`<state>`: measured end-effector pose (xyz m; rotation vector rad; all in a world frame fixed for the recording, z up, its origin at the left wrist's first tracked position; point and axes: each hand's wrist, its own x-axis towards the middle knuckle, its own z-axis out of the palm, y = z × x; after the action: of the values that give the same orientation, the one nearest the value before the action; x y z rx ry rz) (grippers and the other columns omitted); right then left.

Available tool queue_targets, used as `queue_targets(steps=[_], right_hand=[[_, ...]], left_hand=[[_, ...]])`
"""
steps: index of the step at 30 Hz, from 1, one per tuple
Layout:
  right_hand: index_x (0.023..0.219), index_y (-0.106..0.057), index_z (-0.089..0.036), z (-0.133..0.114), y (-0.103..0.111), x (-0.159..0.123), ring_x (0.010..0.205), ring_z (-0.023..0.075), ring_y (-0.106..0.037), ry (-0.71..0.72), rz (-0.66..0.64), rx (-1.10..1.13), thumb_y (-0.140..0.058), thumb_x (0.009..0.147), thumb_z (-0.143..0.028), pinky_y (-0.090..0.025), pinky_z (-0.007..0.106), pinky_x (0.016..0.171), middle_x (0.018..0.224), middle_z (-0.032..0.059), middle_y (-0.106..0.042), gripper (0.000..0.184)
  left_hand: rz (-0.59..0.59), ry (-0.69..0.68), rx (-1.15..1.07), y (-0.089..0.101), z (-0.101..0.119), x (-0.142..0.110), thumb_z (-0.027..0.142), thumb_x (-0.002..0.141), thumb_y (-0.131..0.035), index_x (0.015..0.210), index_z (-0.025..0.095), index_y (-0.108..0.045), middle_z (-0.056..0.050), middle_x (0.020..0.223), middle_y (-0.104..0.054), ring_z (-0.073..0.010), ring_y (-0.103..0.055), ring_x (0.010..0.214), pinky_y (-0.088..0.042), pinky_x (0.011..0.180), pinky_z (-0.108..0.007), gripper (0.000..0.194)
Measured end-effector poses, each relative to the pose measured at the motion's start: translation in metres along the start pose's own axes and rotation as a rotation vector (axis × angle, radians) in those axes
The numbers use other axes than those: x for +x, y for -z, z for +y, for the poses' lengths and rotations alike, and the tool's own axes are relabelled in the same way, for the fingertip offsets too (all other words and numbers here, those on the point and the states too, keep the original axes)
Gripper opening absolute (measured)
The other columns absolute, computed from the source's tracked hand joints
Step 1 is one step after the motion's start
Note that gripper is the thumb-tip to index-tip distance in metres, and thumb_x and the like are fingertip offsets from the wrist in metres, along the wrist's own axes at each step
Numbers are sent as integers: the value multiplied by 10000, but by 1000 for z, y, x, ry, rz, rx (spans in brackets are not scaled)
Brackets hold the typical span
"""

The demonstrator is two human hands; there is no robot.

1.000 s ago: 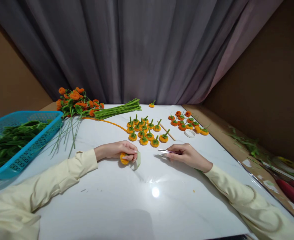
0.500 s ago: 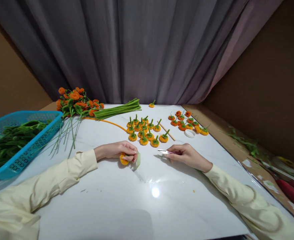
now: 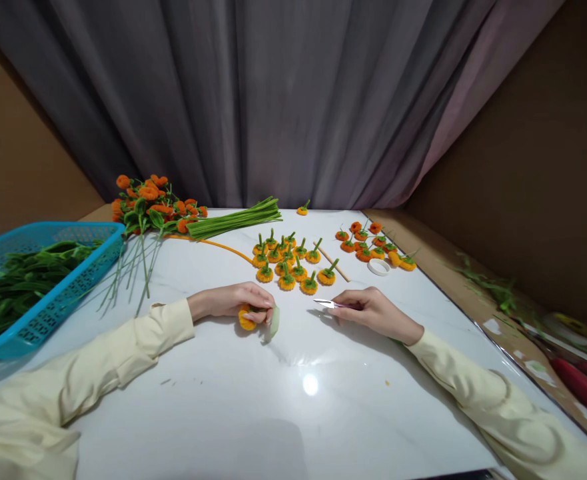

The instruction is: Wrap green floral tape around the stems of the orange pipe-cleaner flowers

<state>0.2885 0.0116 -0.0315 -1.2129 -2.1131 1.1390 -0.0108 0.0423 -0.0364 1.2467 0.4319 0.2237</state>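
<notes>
Left hand (image 3: 253, 301): I see it closed on a yellow fuzzy flower head (image 3: 246, 318) and a pale green strip (image 3: 274, 321), above the table (image 3: 223, 400).
Right hand (image 3: 376, 312): it grips small scissors (image 3: 326, 303), apart from the left.
Yellow flower heads (image 3: 286, 281): on the table, beyond both hands.

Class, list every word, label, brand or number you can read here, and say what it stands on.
No readable text anywhere.
White ring: none seen.
Blue basket: none seen.
Metal tool in the right hand: too small to tell.
Round item, far right: too blurred.
</notes>
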Motion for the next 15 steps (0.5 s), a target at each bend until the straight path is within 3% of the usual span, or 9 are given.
queue_targets(steps=[15], right_hand=[[814, -690, -120, -3, 0, 1, 494, 97, -444, -34, -23, 26, -602, 813, -496, -346, 230, 484, 591, 25, -623, 386]], left_hand=[[18, 19, 10, -1, 0, 0, 287, 841, -569, 688, 84, -624, 45, 413, -364, -79, -281, 424, -298, 461, -208, 260]])
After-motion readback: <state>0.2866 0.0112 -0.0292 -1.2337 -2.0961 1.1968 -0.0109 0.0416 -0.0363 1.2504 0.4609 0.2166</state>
